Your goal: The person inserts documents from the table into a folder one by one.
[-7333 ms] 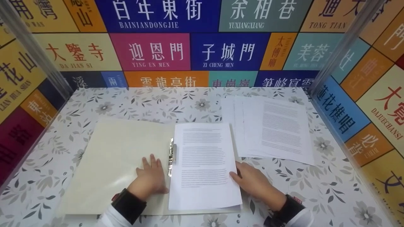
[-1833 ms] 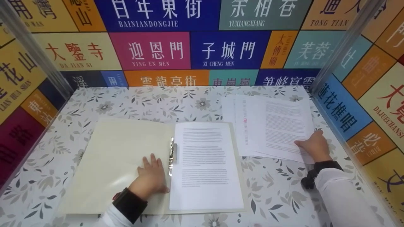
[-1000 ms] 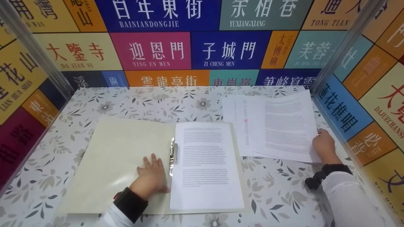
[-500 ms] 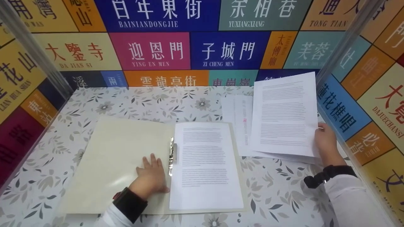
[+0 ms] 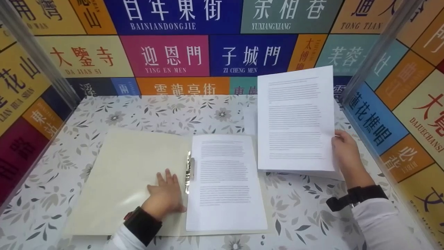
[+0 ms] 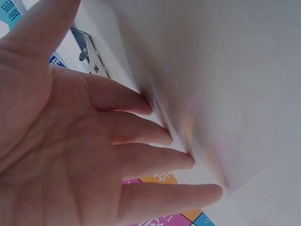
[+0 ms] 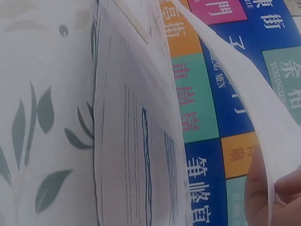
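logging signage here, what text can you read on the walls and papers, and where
Back wall:
"百年東街 BAINIANDONGJIE"
"余相巷 YUXIANGXIANG"
"TONG TIAN"
"大鑒寺 DA JIAN SI"
"迎恩門 YING EN MEN"
"子城門 ZI CHENG MEN"
"芙蓉"
"東崗嶺"
Left wall:
"花山 LIAN HUA SHAN"
Right wall:
"蓮花樵唱"
"DAJUECHANSI"
"必背 BIBEI"
Other wall text: cut off, covered or unclear.
Folder page, raised sheet: print too small to read.

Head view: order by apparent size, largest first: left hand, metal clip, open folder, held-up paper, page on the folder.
1. Open folder
2. Held-up paper and page on the folder: too alike to rank
3. Left hand
4. Metal clip
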Available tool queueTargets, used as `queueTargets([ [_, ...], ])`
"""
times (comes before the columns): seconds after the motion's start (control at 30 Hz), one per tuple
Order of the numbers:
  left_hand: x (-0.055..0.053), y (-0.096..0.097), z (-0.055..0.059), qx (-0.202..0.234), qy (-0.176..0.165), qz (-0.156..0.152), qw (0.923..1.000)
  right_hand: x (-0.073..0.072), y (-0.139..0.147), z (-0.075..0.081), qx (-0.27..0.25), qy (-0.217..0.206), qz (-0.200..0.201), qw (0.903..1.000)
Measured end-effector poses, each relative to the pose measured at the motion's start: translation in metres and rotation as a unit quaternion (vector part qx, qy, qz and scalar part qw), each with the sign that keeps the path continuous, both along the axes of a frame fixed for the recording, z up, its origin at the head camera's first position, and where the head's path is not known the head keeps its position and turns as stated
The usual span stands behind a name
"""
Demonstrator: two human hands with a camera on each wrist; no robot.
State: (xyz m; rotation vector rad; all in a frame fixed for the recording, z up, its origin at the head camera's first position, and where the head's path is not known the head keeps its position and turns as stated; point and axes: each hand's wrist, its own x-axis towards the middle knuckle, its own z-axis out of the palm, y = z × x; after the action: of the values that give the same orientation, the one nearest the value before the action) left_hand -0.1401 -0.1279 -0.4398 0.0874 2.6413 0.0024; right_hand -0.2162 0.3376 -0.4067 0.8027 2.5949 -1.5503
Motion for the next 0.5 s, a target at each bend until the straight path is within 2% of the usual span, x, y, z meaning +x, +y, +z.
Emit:
queueTargets([
  [0.2,-0.001,0.001,0.001,-0.002,-0.005,0.002,1.0000,0.007,-0.028,0.004,-0.027,0.010,0.022,0.9994],
  [0.5,-0.001,0.001,0.002,-0.001,-0.008,0.004,1.0000,0.028,-0.059,0.005,-0.052,0.038,0.092,0.9937],
])
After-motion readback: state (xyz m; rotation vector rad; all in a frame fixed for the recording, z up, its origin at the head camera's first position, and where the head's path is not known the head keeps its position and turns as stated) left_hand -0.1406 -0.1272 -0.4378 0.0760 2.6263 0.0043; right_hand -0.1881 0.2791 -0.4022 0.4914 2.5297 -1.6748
